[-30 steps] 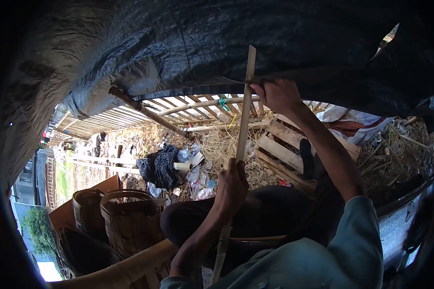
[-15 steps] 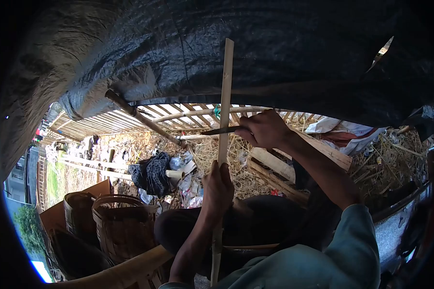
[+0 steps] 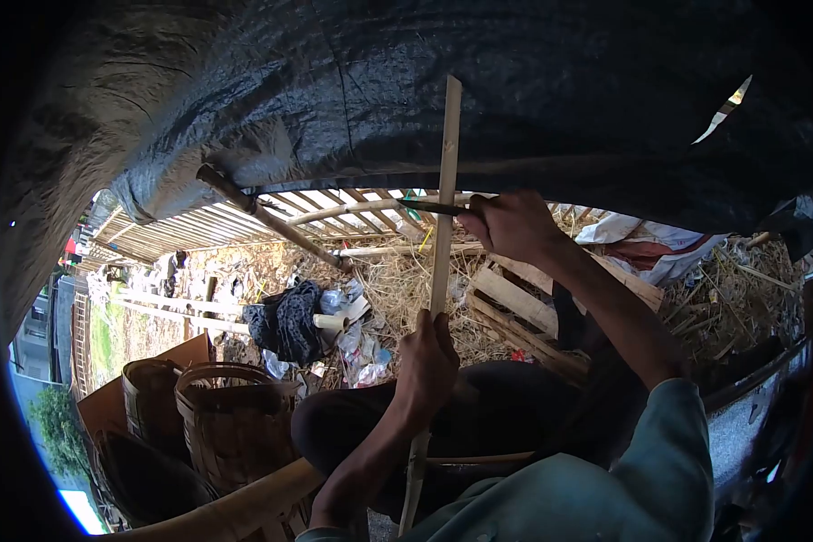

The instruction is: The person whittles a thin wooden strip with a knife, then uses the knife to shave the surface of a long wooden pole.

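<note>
A long pale bamboo strip (image 3: 442, 235) stands nearly upright in front of me, its top against the dark tarp. My left hand (image 3: 427, 366) grips the strip at its lower middle, above my knee. My right hand (image 3: 513, 224) holds a dark knife (image 3: 429, 207) whose blade lies across the strip high up, pointing left. The strip's lower end runs down past my legs.
A black tarp (image 3: 379, 99) hangs overhead on a bamboo pole (image 3: 271, 221). Woven baskets (image 3: 230, 420) stand at lower left, with a thick bamboo piece (image 3: 235, 506) in front. Straw, wooden planks (image 3: 515, 303), dark cloth (image 3: 289, 316) and plastic litter cover the ground ahead.
My right hand and the knife moved down the strip to mid height, then back up by now. The strip shifted slightly left, then right.
</note>
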`<state>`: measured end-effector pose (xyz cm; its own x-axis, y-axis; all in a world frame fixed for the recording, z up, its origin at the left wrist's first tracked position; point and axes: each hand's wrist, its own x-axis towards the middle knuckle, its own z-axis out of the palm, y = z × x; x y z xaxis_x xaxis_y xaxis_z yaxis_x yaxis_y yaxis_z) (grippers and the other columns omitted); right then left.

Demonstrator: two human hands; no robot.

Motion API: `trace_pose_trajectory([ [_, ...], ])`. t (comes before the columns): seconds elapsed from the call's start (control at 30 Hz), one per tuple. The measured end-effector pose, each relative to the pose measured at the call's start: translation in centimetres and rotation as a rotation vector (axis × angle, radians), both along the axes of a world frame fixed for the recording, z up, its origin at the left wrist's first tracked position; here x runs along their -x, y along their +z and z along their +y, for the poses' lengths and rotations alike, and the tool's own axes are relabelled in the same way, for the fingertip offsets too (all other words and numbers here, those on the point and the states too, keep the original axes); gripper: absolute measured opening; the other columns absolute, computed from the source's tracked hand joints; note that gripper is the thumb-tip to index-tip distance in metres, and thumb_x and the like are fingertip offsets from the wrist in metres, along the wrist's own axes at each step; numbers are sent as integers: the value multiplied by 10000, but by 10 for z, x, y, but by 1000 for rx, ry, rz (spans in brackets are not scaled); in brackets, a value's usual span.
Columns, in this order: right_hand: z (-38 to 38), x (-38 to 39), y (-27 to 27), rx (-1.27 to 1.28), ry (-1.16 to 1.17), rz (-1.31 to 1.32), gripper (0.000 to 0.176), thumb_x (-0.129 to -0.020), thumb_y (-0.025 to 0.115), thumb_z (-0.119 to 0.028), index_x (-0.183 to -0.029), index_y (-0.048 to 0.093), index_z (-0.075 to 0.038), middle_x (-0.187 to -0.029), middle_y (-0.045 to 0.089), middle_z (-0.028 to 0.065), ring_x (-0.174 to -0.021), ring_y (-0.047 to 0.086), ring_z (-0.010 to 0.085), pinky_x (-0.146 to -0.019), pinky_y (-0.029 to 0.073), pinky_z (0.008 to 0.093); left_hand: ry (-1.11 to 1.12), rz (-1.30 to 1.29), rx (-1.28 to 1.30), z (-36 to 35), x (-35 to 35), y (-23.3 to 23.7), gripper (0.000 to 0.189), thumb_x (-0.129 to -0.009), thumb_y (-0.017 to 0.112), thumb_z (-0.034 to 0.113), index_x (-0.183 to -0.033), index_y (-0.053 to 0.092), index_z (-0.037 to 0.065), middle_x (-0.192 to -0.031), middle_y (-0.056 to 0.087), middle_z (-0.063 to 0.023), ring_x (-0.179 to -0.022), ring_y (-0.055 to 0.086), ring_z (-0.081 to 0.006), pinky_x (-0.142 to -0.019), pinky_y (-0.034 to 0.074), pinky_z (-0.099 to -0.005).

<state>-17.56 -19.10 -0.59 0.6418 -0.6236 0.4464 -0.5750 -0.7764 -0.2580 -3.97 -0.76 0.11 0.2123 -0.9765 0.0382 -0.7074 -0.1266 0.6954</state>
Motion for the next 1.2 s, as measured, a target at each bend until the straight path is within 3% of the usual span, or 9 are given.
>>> trace_pose_trajectory([
  [0.1,-30,7,-11,72,-140,-92,452,-912,479,-401,-662,649,-65,-541,590,98,-489,607,261,-473,510,366,-20,12,-68,9,6,0,193,-954,436,166,-871,423,-8,-486,499,-220,-450,546,-408,-379,366,-469],
  [0.3,-50,27,-16,180,-185,-100,351,-915,489,-313,-743,657,-57,-677,630,119,-592,621,318,-552,525,400,-38,60,-213,13,11,6,104,-884,478,81,-883,475,-24,-591,515,-209,-542,539,-425,-497,413,-476],
  [0.47,-86,73,-16,26,-656,-34,509,-934,412,-419,-667,635,-48,-610,613,189,-614,633,379,-551,541,453,-187,14,-252,24,5,-9,121,-797,508,29,-913,486,8,-793,502,-191,-643,565,-386,-559,445,-480],
  [0.6,-93,92,-25,-57,-788,-66,576,-940,369,-455,-643,628,-35,-636,620,214,-652,643,382,-578,544,461,-238,-181,43,26,-1,-21,165,-745,548,29,-897,484,20,-782,481,-173,-626,545,-382,-537,435,-459],
  [0.67,-93,87,-24,-44,-799,-99,583,-943,365,-452,-640,624,-27,-638,617,222,-659,638,393,-585,541,470,-197,-27,-42,23,0,-9,81,-823,521,76,-850,489,7,-701,517,-200,-595,556,-392,-519,426,-468],
  [0.83,-87,80,-18,-74,-775,-290,582,-952,351,-423,-639,608,-4,-642,601,253,-666,620,423,-602,533,486,-109,111,-36,12,4,-5,187,-913,459,133,-810,489,-21,-535,511,-211,-507,555,-394,-458,406,-461],
  [0.93,-80,76,-13,-69,-652,-335,522,-948,381,-389,-669,599,-7,-638,595,249,-657,613,425,-593,526,487,-91,130,-10,11,3,-2,181,-915,459,130,-818,493,-19,-532,509,-204,-495,551,-390,-429,396,-439],
  [1.07,-44,56,0,5,-284,-347,376,-929,454,-312,-708,570,-31,-590,568,189,-596,599,400,-527,488,465,-190,256,-12,11,-2,1,194,-913,467,130,-818,502,-35,-565,531,-159,-488,575,-271,-441,412,-371],
  [1.2,-21,38,-2,-132,-100,-476,300,-915,480,-259,-716,534,-41,-550,515,136,-536,566,362,-492,440,422,-178,551,-233,3,-5,18,194,-917,491,128,-794,512,-21,-600,564,-83,-525,574,-143,-472,436,-295],
])
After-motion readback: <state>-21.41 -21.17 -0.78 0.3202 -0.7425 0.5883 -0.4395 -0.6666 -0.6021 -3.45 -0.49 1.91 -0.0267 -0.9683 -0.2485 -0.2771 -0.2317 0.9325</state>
